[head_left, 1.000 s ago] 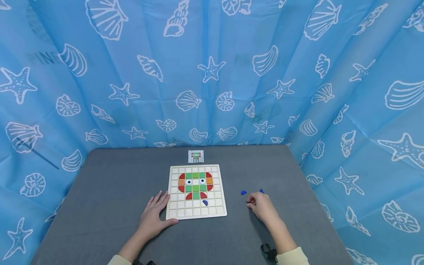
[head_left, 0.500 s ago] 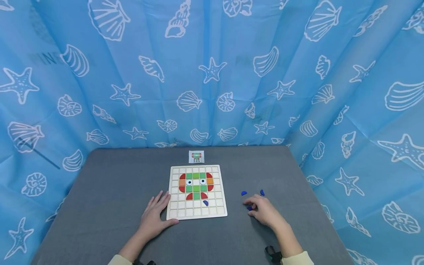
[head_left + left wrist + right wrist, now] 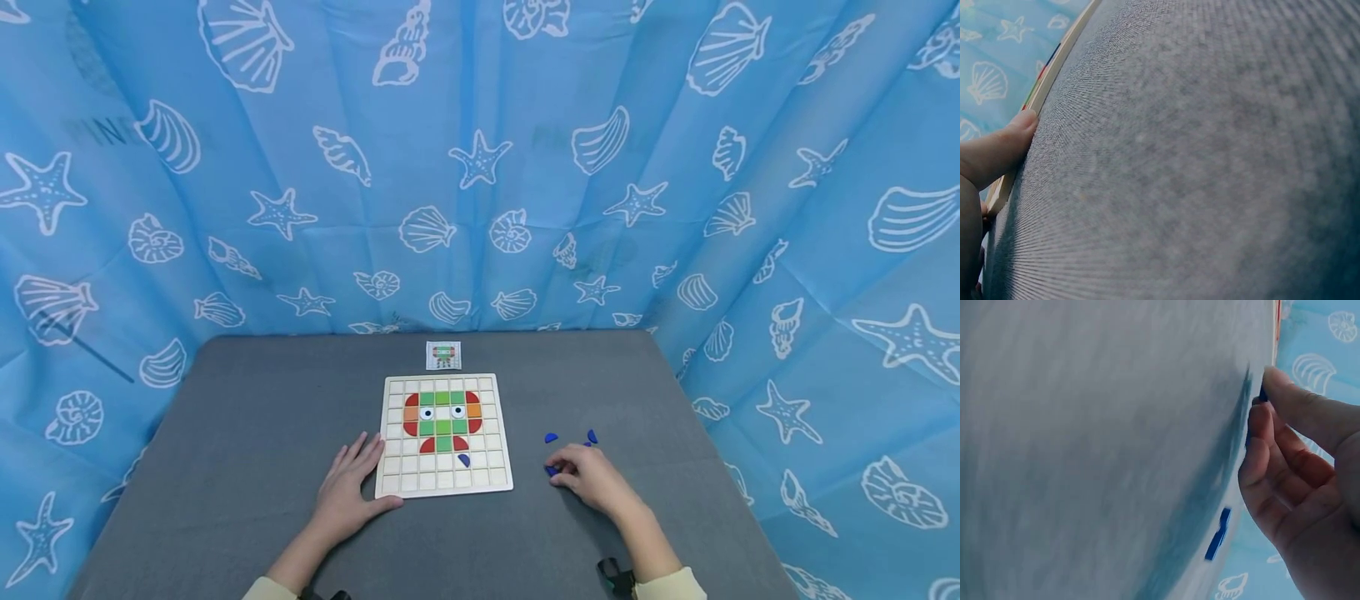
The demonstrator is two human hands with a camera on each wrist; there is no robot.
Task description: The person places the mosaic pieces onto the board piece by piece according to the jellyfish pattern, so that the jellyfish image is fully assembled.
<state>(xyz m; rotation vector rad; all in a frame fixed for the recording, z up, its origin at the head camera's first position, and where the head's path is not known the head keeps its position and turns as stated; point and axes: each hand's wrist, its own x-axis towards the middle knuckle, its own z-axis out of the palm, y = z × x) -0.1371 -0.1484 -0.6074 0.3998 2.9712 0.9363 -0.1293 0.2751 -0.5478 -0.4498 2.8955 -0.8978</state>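
Note:
My right hand [image 3: 592, 477] pinches a small blue rounded piece [image 3: 552, 471] between thumb and fingers, right of the board. In the right wrist view, that blue piece [image 3: 1263, 394] shows dark under the thumb tip. My left hand [image 3: 347, 492] rests at the near left corner of a square wooden grid board [image 3: 446, 490], its straight fingers along the left side. The left thumb [image 3: 1022, 122] touches the board's near edge. On the grid, red, green and orange pieces and two eye pieces form a figure. One dark blue piece [image 3: 464, 460] lies tilted below a red one.
Several blue pieces lie on the grey table [image 3: 285, 400] beyond my right hand, among them one rounded piece [image 3: 551, 437] and another piece [image 3: 592, 436]. A small picture card [image 3: 443, 355] lies behind the board. A blue shell-print curtain [image 3: 480, 250] hangs behind the table.
My right hand has shifted slightly left and now holds a blue piece off to the left of the others. My left hand and the board have stayed in place.

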